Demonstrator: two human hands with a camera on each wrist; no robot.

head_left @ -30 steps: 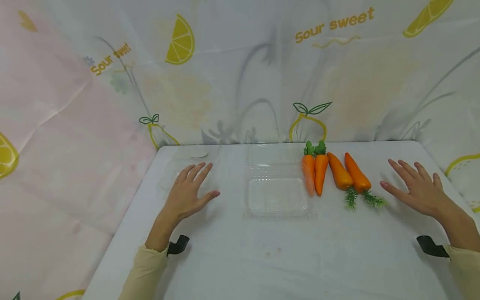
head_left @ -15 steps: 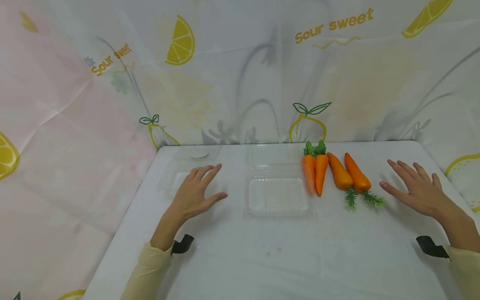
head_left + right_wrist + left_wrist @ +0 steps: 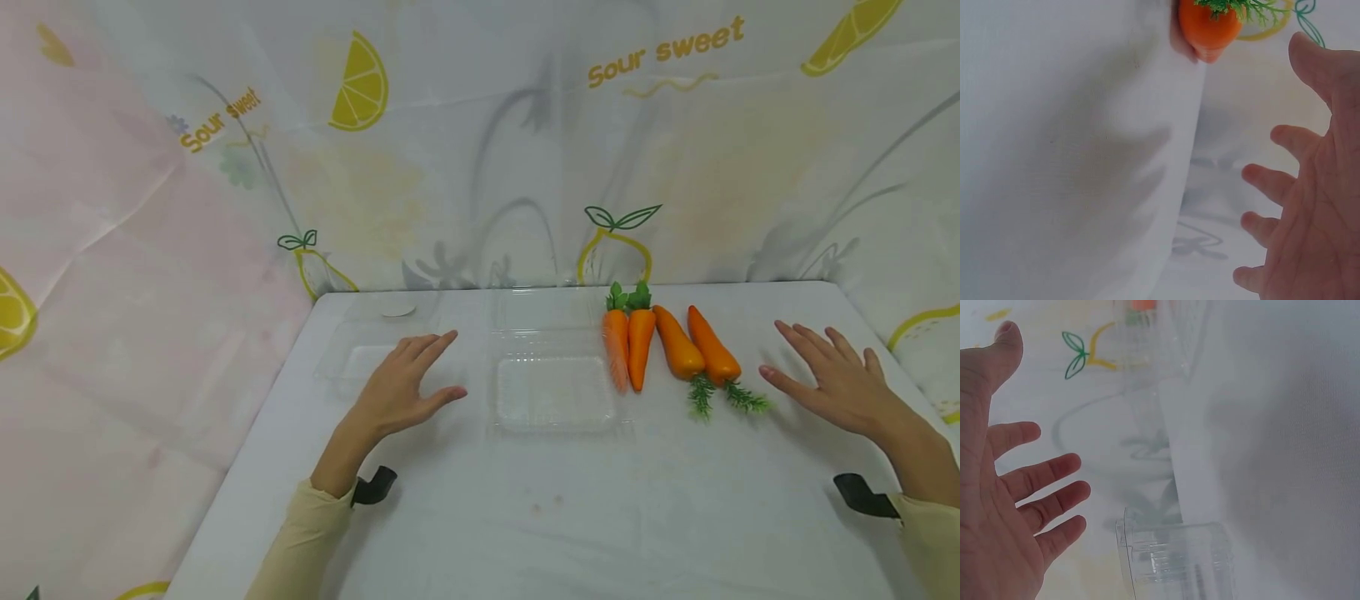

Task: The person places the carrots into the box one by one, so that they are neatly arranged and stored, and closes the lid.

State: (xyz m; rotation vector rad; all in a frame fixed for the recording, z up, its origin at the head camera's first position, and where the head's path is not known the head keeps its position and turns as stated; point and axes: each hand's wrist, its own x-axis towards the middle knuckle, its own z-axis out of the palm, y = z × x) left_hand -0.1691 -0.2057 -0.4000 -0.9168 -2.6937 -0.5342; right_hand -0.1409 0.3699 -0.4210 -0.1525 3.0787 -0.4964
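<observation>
My left hand [image 3: 397, 393] hovers over the table with fingers spread and holds nothing. It lies between a clear plastic box [image 3: 341, 354] at the left and an opened clear plastic clamshell box [image 3: 555, 392] in the middle. At the right, my right hand [image 3: 843, 379] is also held above the table, fingers apart, holding nothing. Nearest to it is an orange carrot [image 3: 714, 350] with feathery green leaves, and a similar carrot [image 3: 678, 346] lies beside that one. Two slimmer carrots, one wrapped-looking [image 3: 616, 346] and one plain [image 3: 640, 346], lie against the clamshell's right side, leaves pointing away.
The white table [image 3: 570, 533] ends at the back against a hanging cloth [image 3: 450, 167] printed with lemons and words. A white round piece [image 3: 398, 310] shows on the left plastic box. A black strap [image 3: 375, 486] sits at my left wrist, another [image 3: 862, 496] at my right.
My left hand has moved to the right, away from the left plastic box and closer to the clamshell. My right hand, the carrots and the boxes have stayed in place.
</observation>
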